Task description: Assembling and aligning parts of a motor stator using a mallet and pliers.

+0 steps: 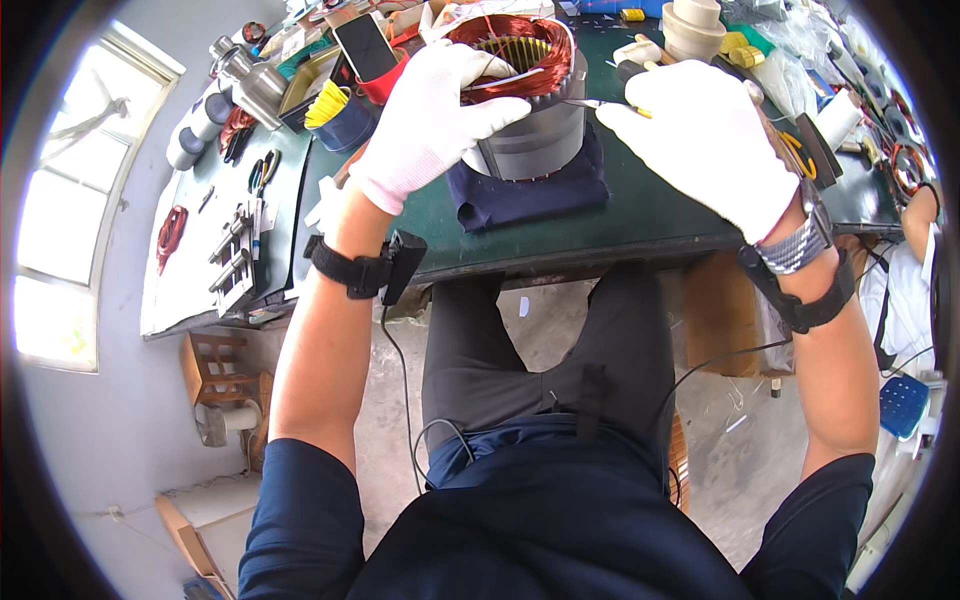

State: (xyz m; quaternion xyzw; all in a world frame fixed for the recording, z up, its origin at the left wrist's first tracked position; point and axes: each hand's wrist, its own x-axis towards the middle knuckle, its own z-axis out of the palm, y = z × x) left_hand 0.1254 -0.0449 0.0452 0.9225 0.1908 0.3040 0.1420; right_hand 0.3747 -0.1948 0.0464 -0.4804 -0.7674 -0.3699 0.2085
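A grey cylindrical motor stator stands upright on a folded dark blue cloth at the table's near edge. Red-brown copper windings ring its top, and yellowish slot liners show inside. My left hand, in a white glove, grips the stator's upper left rim, thumb outside and fingers over the windings. On the other side, my gloved right hand is closed round a thin pointed metal tool. The tool's tip points left at the stator's rim; most of its handle is hidden in the hand.
Left of the stator are a blue cup of yellow strips, a phone in a red holder and metal flasks. Cream-coloured rolls and plastic bags crowd the back right. Another person's arm shows at far right.
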